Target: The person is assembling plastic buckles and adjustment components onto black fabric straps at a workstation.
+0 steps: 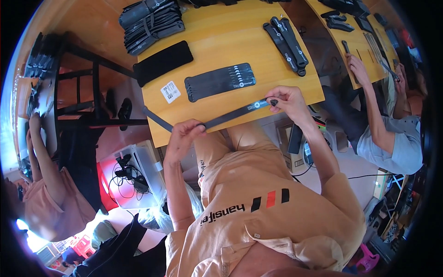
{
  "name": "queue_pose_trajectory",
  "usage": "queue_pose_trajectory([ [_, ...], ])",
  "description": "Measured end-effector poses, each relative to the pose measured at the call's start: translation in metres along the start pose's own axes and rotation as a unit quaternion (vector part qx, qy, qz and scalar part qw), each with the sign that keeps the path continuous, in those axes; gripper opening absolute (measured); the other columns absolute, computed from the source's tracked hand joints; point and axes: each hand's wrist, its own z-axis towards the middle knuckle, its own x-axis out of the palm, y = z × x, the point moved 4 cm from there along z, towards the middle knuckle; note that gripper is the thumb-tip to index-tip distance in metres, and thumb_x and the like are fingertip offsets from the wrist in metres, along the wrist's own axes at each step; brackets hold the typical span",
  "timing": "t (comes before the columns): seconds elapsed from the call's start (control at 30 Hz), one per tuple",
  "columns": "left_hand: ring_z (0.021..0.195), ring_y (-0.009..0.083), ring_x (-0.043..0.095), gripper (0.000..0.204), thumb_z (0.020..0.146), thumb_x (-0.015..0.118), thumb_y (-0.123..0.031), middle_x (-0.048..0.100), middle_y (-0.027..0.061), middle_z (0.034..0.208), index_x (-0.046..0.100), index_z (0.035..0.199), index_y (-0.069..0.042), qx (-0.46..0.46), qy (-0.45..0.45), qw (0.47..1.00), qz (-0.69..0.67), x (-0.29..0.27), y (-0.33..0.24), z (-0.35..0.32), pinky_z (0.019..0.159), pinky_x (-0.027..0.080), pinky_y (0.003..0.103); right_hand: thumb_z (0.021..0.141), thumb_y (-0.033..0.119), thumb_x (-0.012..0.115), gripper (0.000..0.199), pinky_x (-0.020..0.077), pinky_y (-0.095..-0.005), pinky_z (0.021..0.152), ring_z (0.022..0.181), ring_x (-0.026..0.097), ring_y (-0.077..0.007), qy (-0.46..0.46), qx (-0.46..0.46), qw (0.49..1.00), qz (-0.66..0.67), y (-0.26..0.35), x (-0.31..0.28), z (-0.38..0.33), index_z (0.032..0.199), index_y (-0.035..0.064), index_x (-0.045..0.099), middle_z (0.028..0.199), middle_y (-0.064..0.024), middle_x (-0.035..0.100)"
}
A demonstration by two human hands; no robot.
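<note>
R fingers (282,92) pinch one end of flat, smooth dk strap (233,115); L fingers (194,125) are closed on it farther along, hiding a part. It spans above wooden surface (221,32), near edge. Beyond: strap stack (217,84) w/ rounded ends, matte blk pad (164,63); dk pile (210,2) at top is cut off, unclear.

On our desk (221,41), strap bundle (152,27) back left, pad (164,63) before it, strap stack (217,84) centre, label (170,92) leftward, strap pile (286,45) back right, single strap (235,114) between left grip (187,134) and right grip (290,102)
</note>
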Motion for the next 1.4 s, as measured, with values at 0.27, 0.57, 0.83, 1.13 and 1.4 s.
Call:
queue_pose_trajectory([
  [0.27, 0.059, 0.0048, 0.048, 0.011, 0.08, 0.066, -0.008, 0.058, -0.0004, 0.069, 0.063, 0.083, 0.001, 0.089, -0.246, 0.964, 0.037, -0.018, 0.019, 0.042, 0.057, 0.04, 0.019, 0.078, -0.003, 0.064, 0.01, 0.0379, -0.0163, 0.048, 0.059, 0.054, -0.0033, -0.077, -0.104, 0.991, 0.039, -0.042, 0.009, 0.045, 0.087, -0.0001, 0.065, 0.071, 0.0, 0.062],
  [0.57, 0.058, 0.0051, 0.049, 0.011, 0.078, 0.068, -0.006, 0.057, 0.0006, 0.067, 0.06, 0.08, 0.002, 0.08, -0.325, 0.94, 0.057, -0.02, 0.023, 0.055, 0.054, 0.04, 0.019, 0.076, -0.005, 0.065, 0.009, 0.0421, -0.0177, 0.053, 0.06, 0.051, -0.0036, -0.157, -0.082, 0.984, 0.019, -0.052, 0.018, 0.059, 0.084, -0.0012, 0.064, 0.069, 0.0001, 0.061],
  [0.83, 0.056, 0.0051, 0.048, 0.013, 0.078, 0.068, -0.008, 0.057, 0.0008, 0.066, 0.06, 0.08, 0.002, 0.069, -0.328, 0.941, 0.054, -0.02, 0.025, 0.059, 0.052, 0.04, 0.019, 0.072, -0.006, 0.066, 0.011, 0.0428, -0.0212, 0.053, 0.059, 0.053, -0.0075, -0.196, -0.125, 0.963, -0.14, -0.039, 0.018, 0.059, 0.08, -0.0002, 0.065, 0.072, -0.0048, 0.061],
  [1.13, 0.054, 0.0059, 0.048, 0.013, 0.076, 0.07, -0.008, 0.057, 0.0014, 0.064, 0.061, 0.078, 0.001, 0.061, -0.346, 0.933, 0.079, -0.023, 0.026, 0.062, 0.051, 0.04, 0.02, 0.072, -0.005, 0.066, 0.009, 0.0445, -0.0204, 0.053, 0.056, 0.054, -0.0069, -0.211, -0.111, 0.965, -0.11, -0.044, 0.017, 0.062, 0.08, -0.002, 0.065, 0.066, -0.0051, 0.062],
  [1.4, 0.054, 0.0066, 0.049, 0.013, 0.075, 0.071, -0.009, 0.059, 0.0021, 0.063, 0.062, 0.079, 0.0, 0.048, -0.354, 0.928, 0.11, -0.024, 0.028, 0.064, 0.051, 0.04, 0.021, 0.071, -0.005, 0.067, 0.009, 0.0444, -0.0202, 0.053, 0.056, 0.053, -0.0055, -0.208, -0.106, 0.969, -0.084, -0.05, 0.015, 0.065, 0.08, -0.0022, 0.065, 0.065, -0.0032, 0.062],
])
